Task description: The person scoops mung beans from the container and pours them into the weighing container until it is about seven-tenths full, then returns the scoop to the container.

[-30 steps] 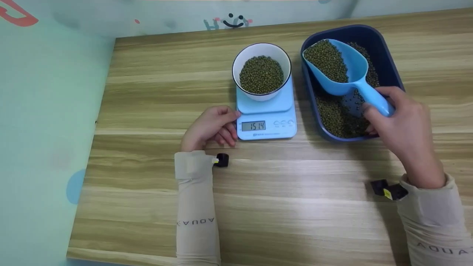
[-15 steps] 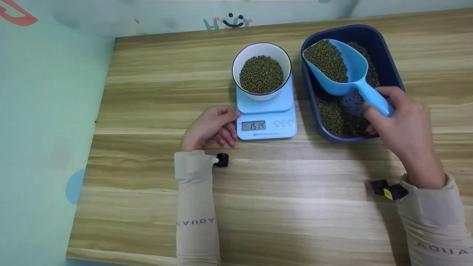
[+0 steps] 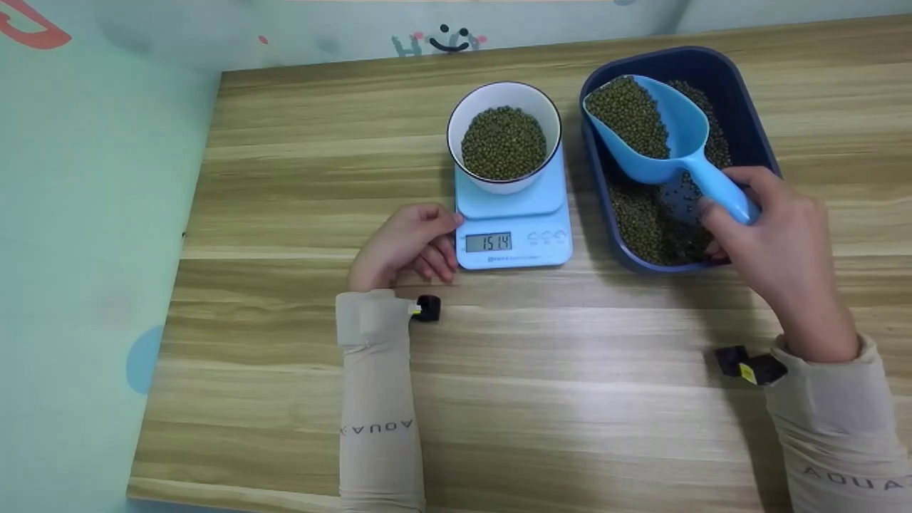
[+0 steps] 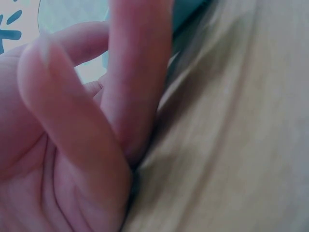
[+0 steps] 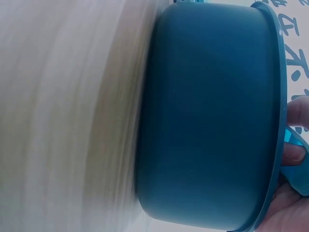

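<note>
My right hand (image 3: 784, 235) grips the handle of a light-blue scoop (image 3: 684, 121), heaped with small green beans (image 3: 630, 117), over a dark-blue tub (image 3: 757, 135). In the right wrist view the tub's side wall (image 5: 212, 116) fills the middle, with fingers (image 5: 293, 154) by its rim. My left hand (image 3: 413, 242) rests beside a light-blue kitchen scale (image 3: 520, 249), thumb and index fingertip at its left edge, the other fingers loosely bent. On the scale stands a white dark-rimmed bowl (image 3: 463, 128) holding more beans. The display (image 3: 489, 242) reads 151.4.
More beans (image 3: 641, 228) lie in the tub below the scoop. The wood-grain table (image 3: 285, 285) meets a pale green wall (image 3: 85, 214) on the left and a wall with a smiley drawing (image 3: 450, 43) at the back. Black wrist mounts (image 3: 748, 367) sit at both sleeves.
</note>
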Action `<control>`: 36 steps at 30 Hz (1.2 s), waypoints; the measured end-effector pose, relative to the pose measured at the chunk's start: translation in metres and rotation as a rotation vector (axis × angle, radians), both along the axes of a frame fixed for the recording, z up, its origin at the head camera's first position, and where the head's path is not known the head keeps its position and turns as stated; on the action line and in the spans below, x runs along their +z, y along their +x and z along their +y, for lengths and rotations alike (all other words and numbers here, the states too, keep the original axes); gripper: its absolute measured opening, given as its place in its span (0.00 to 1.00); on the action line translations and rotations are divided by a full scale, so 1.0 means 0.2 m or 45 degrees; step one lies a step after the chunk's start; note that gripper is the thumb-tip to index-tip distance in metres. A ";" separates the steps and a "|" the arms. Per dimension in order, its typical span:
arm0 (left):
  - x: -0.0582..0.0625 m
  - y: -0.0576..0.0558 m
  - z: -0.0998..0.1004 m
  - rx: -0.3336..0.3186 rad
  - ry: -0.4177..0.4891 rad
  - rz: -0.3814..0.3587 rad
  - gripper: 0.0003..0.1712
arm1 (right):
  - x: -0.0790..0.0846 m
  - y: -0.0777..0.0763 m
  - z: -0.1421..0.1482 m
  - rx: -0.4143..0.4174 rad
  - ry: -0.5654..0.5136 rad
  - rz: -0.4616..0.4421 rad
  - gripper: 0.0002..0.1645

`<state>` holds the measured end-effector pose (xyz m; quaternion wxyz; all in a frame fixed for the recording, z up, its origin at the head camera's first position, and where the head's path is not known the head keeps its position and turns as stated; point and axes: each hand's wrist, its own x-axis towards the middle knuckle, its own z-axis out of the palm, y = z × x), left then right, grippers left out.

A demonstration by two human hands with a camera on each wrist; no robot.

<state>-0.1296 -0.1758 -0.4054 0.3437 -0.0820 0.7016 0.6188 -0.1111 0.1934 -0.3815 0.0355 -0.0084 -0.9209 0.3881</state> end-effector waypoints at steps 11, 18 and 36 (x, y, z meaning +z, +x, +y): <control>0.00 0.00 -0.01 -0.021 -0.008 0.000 0.19 | 0.00 0.00 0.00 0.006 -0.006 -0.007 0.23; -0.01 -0.01 0.00 -0.017 -0.012 0.018 0.18 | 0.00 0.00 0.01 -0.001 -0.001 -0.009 0.22; -0.01 0.00 -0.01 -0.028 -0.023 0.027 0.18 | -0.01 0.00 0.01 0.001 0.011 -0.021 0.23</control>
